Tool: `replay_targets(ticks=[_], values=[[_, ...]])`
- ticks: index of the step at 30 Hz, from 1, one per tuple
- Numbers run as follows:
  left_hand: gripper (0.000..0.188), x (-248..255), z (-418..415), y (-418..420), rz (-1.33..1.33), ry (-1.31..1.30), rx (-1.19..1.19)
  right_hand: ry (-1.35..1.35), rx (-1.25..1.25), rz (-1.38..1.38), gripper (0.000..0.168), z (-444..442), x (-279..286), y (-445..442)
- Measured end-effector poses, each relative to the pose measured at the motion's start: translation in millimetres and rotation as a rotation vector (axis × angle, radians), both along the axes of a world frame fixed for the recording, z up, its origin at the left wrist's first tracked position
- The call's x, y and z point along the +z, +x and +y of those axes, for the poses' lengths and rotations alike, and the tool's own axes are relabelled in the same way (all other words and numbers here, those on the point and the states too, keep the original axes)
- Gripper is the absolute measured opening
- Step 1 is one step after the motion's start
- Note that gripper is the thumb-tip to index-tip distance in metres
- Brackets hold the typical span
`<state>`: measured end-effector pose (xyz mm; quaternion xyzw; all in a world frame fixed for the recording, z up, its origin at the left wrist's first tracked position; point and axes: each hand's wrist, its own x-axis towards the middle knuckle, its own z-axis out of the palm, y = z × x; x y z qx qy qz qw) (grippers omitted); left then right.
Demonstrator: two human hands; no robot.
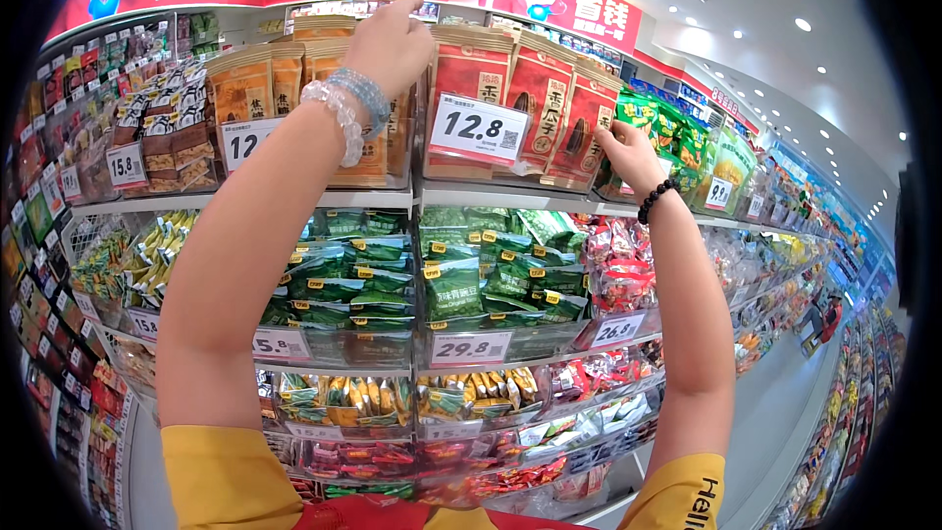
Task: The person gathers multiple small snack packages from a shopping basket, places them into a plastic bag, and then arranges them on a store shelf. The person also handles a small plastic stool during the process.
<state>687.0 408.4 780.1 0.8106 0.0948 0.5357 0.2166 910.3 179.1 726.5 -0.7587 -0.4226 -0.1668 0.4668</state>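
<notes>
My left hand (390, 40) is raised at the top shelf, over upright orange seed packets (243, 85) and close to the left edge of the red seed packets (471, 70). Its fingers point away, partly bent, and what they touch is hidden. My right hand (631, 154) is at the right edge of the rightmost red packet (586, 125), thumb and fingers bent by it; whether it grips the packet does not show. Beside that hand stand green snack bags (666, 125). A white price card (478, 129) hangs on the clear bin's front.
Lower shelves hold green pea packets (452, 287), red-wrapped snacks (622, 265) and yellow packets (353, 390) in clear bins. Brown snack packs (176, 132) are at the left. An aisle (780, 383) runs along the right, where a seated person (828, 316) is far off.
</notes>
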Motion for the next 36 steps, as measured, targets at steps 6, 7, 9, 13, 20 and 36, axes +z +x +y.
replay_targets(ticks=[6, 7, 9, 13, 20, 36], values=[[0.032, 16, -33, -6, 0.014, -0.558, -0.362, 0.243, 0.294, 0.682, 0.054, 12, -4, -21], [0.032, 16, -30, -6, 0.054, -0.534, -0.376, 0.281, 0.298, 0.698, 0.053, 13, -2, -25], [0.032, 15, -23, -4, 0.137, -0.482, -0.404, 0.36, 0.306, 0.731, 0.05, 16, -1, -33], [0.052, 25, -32, -4, 0.086, -0.653, -0.466, 0.481, 0.442, 0.806, 0.046, 24, -6, -16], [0.065, 17, -56, -17, 0.167, -0.661, -0.621, 0.475, 0.359, 0.82, 0.041, 23, -6, -12], [0.074, 8, -46, 1, 0.299, -0.685, -0.513, 0.571, 0.375, 0.634, 0.046, 35, -18, -12]])
